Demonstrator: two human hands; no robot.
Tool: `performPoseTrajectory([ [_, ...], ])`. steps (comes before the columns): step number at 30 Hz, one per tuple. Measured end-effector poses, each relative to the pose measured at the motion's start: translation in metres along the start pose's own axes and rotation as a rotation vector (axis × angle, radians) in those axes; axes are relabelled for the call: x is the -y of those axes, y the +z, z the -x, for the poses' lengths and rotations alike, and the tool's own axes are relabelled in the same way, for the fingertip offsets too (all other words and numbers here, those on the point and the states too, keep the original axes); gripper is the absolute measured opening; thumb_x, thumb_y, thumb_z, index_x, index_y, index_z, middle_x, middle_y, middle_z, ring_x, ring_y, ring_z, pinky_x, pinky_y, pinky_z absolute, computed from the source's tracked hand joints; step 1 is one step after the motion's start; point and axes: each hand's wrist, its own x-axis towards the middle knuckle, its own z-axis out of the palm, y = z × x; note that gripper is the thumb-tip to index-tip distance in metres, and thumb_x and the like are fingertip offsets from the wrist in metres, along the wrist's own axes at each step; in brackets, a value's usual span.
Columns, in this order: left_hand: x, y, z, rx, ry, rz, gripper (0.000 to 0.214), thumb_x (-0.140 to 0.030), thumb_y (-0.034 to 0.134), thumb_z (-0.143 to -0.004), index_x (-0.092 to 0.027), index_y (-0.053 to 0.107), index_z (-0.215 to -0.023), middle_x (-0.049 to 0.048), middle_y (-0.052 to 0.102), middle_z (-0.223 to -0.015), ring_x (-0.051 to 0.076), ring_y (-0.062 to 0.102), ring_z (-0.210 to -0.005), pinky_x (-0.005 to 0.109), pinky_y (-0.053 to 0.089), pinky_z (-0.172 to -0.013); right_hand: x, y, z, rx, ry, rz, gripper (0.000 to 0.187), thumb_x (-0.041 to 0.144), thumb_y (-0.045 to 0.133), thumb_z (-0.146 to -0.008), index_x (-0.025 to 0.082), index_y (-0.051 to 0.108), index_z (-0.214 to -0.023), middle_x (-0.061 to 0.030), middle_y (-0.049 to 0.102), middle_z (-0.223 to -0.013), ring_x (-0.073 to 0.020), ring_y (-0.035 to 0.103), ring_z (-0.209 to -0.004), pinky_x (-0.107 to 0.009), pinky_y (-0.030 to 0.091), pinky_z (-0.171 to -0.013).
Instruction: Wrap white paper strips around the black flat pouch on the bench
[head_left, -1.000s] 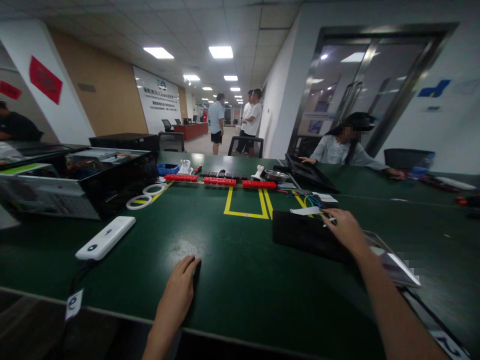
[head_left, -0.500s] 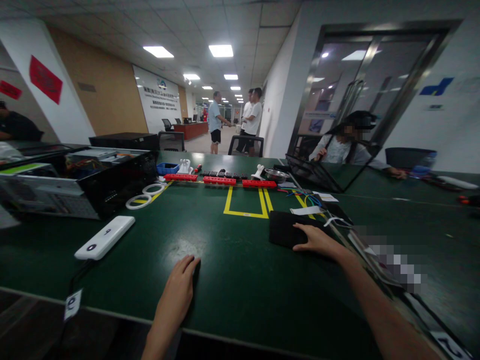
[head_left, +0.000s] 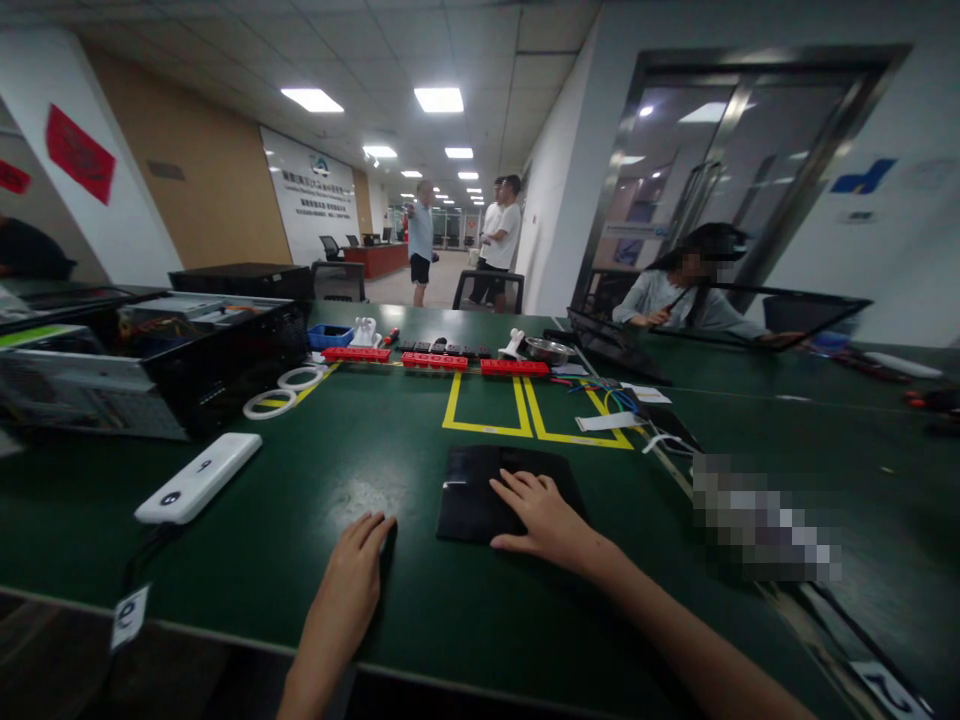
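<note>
A flat, glossy black panel (head_left: 469,500) lies on the green table (head_left: 300,560) in front of me, short of the yellow tape outlines. My right hand (head_left: 536,515) rests on its right part with the fingers spread. Whether the thumb grips an edge is hidden, and the panel's kind does not show. To the left of the panel, apart from it, my left hand (head_left: 352,565) lies on the bare tabletop, fingers stretched out, nothing in them.
At left lie a white power bank (head_left: 201,478) on a cable, two white rings (head_left: 270,403) and an opened computer case (head_left: 225,370). Red strips (head_left: 435,360), a blue tray (head_left: 332,337) and a metal bowl (head_left: 549,349) line the back. Across the table a person (head_left: 690,290) handles a black frame (head_left: 795,300).
My right hand has slid the black panel leftward and closer to me, uncovering the right yellow outline. My left hand has hardly moved. The person opposite has swung the black frame to the right.
</note>
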Motion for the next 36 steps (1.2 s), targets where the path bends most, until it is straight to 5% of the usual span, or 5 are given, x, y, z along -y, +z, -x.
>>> performPoseTrajectory([
  [7,-0.018,-0.016,-0.006,0.156,0.169,0.048,0.046,-0.015,0.036,-0.091,-0.03,0.047,-0.133,0.0051,0.052,-0.136,0.025,0.039,-0.13,0.055,0.03,-0.104,0.037,0.019,-0.009,-0.135,-0.022,0.023,0.077,0.067,0.039,-0.082,0.013,0.042,-0.137,-0.0203,0.04,-0.14,-0.0363,0.039,-0.123,-0.057,0.028,-0.097],
  [16,-0.027,-0.022,-0.007,0.278,0.215,0.084,0.047,-0.029,0.049,-0.09,-0.035,0.04,-0.136,0.0047,0.046,-0.141,0.025,0.037,-0.132,0.057,0.023,-0.106,0.034,0.023,-0.018,-0.159,-0.038,-0.03,0.069,0.063,0.029,-0.088,0.019,0.036,-0.14,-0.0133,0.038,-0.144,-0.0308,0.034,-0.129,-0.054,0.024,-0.101],
  [25,-0.029,-0.023,-0.008,0.308,0.183,0.077,0.043,-0.026,0.044,-0.093,-0.034,0.042,-0.135,0.0043,0.046,-0.14,0.024,0.038,-0.131,0.058,0.021,-0.106,-0.097,-0.029,0.005,-0.498,0.568,0.322,0.033,0.021,0.033,-0.09,0.012,0.059,-0.108,-0.0158,0.061,-0.11,-0.0284,0.049,-0.105,-0.042,0.033,-0.087],
  [30,-0.028,-0.021,-0.009,0.279,0.187,0.08,0.043,-0.023,0.046,-0.091,-0.034,0.045,-0.133,0.0039,0.049,-0.138,0.024,0.042,-0.129,0.057,0.022,-0.106,-0.163,-0.032,0.049,-0.397,0.909,0.463,0.032,0.012,0.033,-0.087,0.008,0.058,-0.108,-0.0199,0.061,-0.101,-0.0305,0.051,-0.099,-0.043,0.034,-0.079],
  [36,-0.028,-0.021,-0.008,0.205,0.193,0.038,0.037,-0.023,0.046,-0.091,-0.035,0.054,-0.126,0.0024,0.056,-0.131,0.025,0.05,-0.122,0.056,0.032,-0.102,-0.185,-0.023,0.058,-0.236,0.954,0.474,0.041,0.01,0.027,-0.085,0.009,0.064,-0.102,-0.0217,0.063,-0.103,-0.0343,0.05,-0.101,-0.048,0.035,-0.077],
])
